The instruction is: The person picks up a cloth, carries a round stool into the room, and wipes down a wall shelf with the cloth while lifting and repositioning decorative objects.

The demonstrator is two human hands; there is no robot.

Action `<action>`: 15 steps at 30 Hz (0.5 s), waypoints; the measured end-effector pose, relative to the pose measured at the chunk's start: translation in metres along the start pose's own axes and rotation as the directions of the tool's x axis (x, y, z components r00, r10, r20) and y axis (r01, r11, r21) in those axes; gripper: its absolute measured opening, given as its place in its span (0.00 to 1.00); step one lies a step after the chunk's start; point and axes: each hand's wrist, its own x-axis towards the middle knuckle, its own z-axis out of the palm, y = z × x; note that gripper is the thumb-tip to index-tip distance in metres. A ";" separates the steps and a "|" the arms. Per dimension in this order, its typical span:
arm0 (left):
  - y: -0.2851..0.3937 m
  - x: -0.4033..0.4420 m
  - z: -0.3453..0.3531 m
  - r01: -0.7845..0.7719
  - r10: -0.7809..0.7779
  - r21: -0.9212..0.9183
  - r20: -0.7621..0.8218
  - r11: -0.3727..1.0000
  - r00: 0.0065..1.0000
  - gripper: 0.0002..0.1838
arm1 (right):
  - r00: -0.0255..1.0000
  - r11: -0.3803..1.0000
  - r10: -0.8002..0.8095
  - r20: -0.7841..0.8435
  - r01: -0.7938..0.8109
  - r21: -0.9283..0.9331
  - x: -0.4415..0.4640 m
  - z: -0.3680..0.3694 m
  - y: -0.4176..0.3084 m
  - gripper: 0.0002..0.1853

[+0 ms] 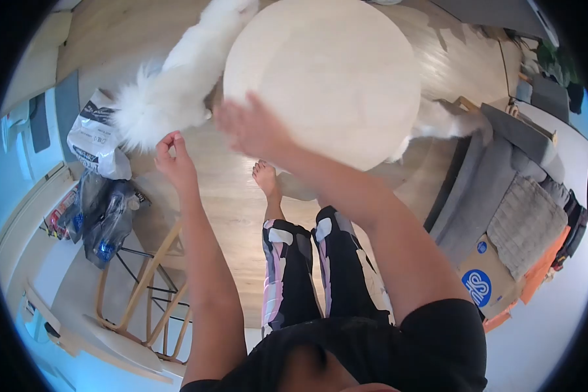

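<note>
My left hand (176, 161) is raised near the white fluffy tail of a dog-like animal (186, 72). Its thumb and fingers are curled together in a pinch; anything between them is too small to make out. My right hand (249, 127), smeared by motion, is over the left edge of a round pale table (326, 72). Its fingers look stretched out, and I see nothing held in them. Whether the palm touches the tabletop I cannot tell.
A second white furry animal (441, 119) is partly hidden by the table's right side. On the left are a white printed bag (98, 140), dark plastic bags (108, 219) and a wooden-framed chair (150, 297). A grey sofa (473, 176) and a cardboard box (493, 274) are right.
</note>
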 end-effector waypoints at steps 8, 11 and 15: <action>0.029 0.008 0.003 -0.033 0.033 -0.002 0.112 0.999 0.993 0.05 | 0.409 0.455 0.827 -0.385 -0.890 0.031 -0.147 -0.035 0.163 0.26; 0.029 -0.004 0.016 -0.014 0.017 -0.027 0.107 1.000 0.994 0.06 | 0.522 0.551 0.821 -0.231 -0.830 0.083 -0.111 -0.021 0.119 0.30; 0.061 -0.013 0.035 0.033 -0.020 -0.094 0.136 0.995 0.990 0.08 | 0.998 1.000 -0.026 0.053 0.027 -0.012 -0.102 -0.009 -0.030 0.26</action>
